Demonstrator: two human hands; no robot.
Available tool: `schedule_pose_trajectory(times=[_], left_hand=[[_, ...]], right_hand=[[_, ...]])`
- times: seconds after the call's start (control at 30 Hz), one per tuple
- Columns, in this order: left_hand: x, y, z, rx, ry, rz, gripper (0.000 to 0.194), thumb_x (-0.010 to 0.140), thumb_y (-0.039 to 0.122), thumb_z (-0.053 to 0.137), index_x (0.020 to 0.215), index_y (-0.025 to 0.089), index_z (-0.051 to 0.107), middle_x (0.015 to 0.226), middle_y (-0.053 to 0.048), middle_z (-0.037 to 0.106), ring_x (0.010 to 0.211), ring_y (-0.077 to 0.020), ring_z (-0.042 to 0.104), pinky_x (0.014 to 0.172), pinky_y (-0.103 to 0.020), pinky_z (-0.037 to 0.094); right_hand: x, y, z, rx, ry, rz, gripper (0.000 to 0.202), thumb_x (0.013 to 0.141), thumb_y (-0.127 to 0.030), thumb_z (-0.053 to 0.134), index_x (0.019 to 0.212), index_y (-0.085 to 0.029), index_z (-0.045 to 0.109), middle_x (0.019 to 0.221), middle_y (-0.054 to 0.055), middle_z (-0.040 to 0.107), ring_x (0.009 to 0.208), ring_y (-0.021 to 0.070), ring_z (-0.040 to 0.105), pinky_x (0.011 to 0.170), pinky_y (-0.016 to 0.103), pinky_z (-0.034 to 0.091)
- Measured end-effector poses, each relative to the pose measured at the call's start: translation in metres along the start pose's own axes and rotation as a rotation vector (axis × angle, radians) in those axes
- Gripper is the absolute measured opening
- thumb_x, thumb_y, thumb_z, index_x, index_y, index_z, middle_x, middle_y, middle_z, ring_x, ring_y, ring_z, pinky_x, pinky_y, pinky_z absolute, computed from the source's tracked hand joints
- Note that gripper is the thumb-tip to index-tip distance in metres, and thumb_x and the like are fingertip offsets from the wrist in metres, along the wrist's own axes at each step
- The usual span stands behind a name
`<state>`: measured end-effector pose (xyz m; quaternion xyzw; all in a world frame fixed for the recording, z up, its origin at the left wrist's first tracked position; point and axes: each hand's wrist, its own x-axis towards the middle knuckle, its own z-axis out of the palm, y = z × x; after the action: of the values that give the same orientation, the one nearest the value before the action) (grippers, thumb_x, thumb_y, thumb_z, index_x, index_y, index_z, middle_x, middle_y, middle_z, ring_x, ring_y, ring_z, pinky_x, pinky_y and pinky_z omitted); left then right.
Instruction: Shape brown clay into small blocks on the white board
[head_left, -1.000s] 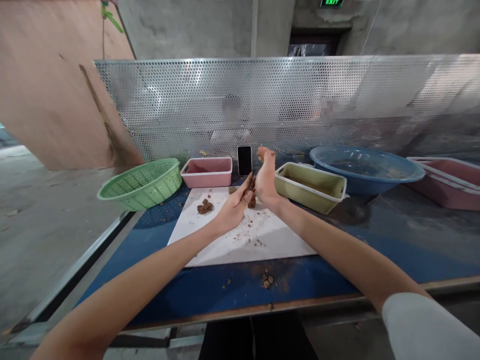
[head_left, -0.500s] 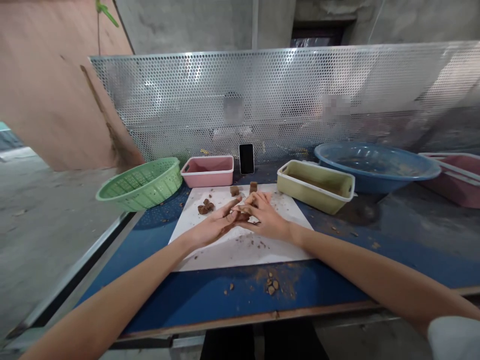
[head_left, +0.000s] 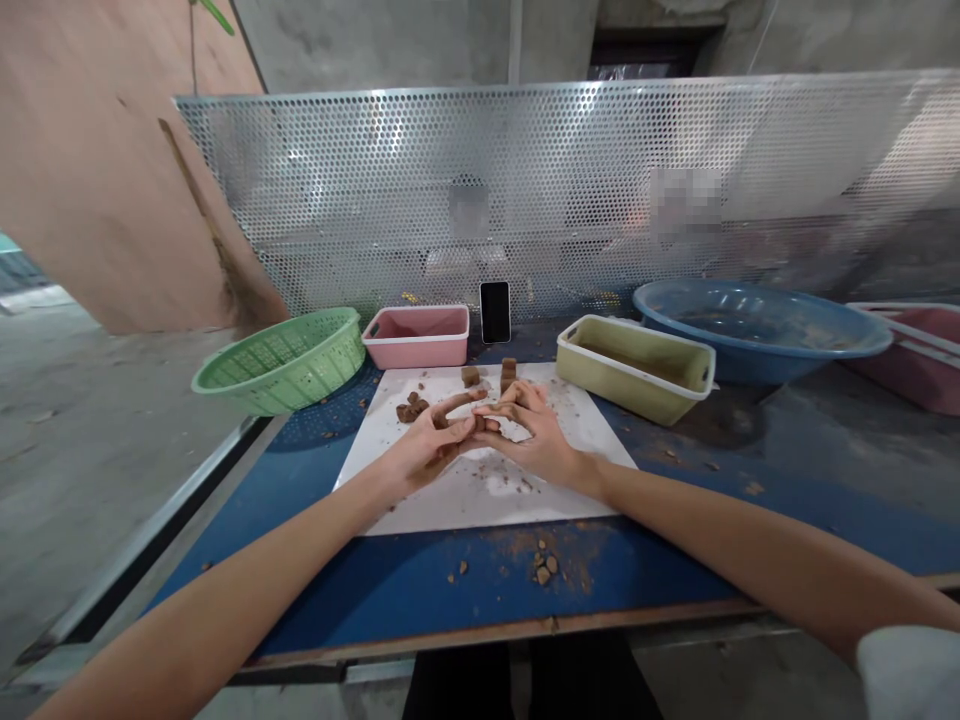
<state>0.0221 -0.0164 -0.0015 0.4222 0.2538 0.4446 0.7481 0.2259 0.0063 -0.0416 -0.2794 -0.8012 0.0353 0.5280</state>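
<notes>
The left hand (head_left: 429, 447) and right hand (head_left: 546, 445) hold a lump (head_left: 481, 423) in their fingertips; blocks (head_left: 508, 371) stand near the white sheet (head_left: 480, 500)'s far edge.

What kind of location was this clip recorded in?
Probably a workshop or similar rough indoor work area: there is a bare concrete wall, a perforated metal screen along the back of the bench, and a blue bench top scattered with brown crumbs.
</notes>
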Motion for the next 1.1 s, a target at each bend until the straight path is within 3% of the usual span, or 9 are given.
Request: schedule_pose_trajectory(times=[0.2, 0.5, 0.8, 1.1], left_hand=[[0.0003, -0.0048, 0.0018, -0.012, 0.094, 0.005, 0.056, 0.080, 0.011, 0.090, 0.131, 0.013, 0.070, 0.101, -0.011, 0.082, 0.094, -0.0187, 0.079, 0.096, -0.028, 0.060], [0.0034, -0.0073, -0.0041, -0.018, 0.151, -0.011, 0.056, 0.077, 0.006, 0.091, 0.128, 0.013, 0.068, 0.099, -0.011, 0.082, 0.088, -0.0155, 0.079, 0.085, -0.022, 0.060], [0.0020, -0.0036, -0.0037, -0.084, 0.034, -0.019, 0.056, 0.077, 0.014, 0.094, 0.128, 0.010, 0.072, 0.112, -0.013, 0.081, 0.100, -0.0198, 0.078, 0.100, -0.030, 0.058], [0.0013, -0.0094, -0.0047, -0.111, 0.083, -0.036, 0.058, 0.073, 0.010, 0.095, 0.125, 0.016, 0.072, 0.099, -0.007, 0.081, 0.090, -0.0148, 0.078, 0.083, -0.020, 0.060]], right_hand=[[0.0018, -0.0007, -0.0013, -0.007, -0.003, -0.072, 0.020, 0.099, -0.043, 0.075, 0.113, -0.029, 0.077, 0.086, 0.003, 0.065, 0.089, 0.0234, 0.061, 0.087, 0.045, 0.051], [0.0033, 0.0006, -0.0006, 0.036, -0.044, -0.048, 0.024, 0.101, -0.049, 0.069, 0.104, -0.028, 0.078, 0.087, 0.004, 0.068, 0.089, 0.0233, 0.061, 0.084, 0.045, 0.053], [0.0023, -0.0037, -0.0014, 0.057, 0.009, -0.027, 0.022, 0.102, -0.045, 0.070, 0.116, -0.030, 0.078, 0.085, 0.002, 0.067, 0.088, 0.0222, 0.064, 0.089, 0.045, 0.051], [-0.0021, -0.0029, 0.0009, 0.027, 0.045, -0.114, 0.022, 0.098, -0.038, 0.076, 0.118, -0.030, 0.076, 0.086, 0.003, 0.065, 0.086, 0.0221, 0.061, 0.082, 0.042, 0.052]])
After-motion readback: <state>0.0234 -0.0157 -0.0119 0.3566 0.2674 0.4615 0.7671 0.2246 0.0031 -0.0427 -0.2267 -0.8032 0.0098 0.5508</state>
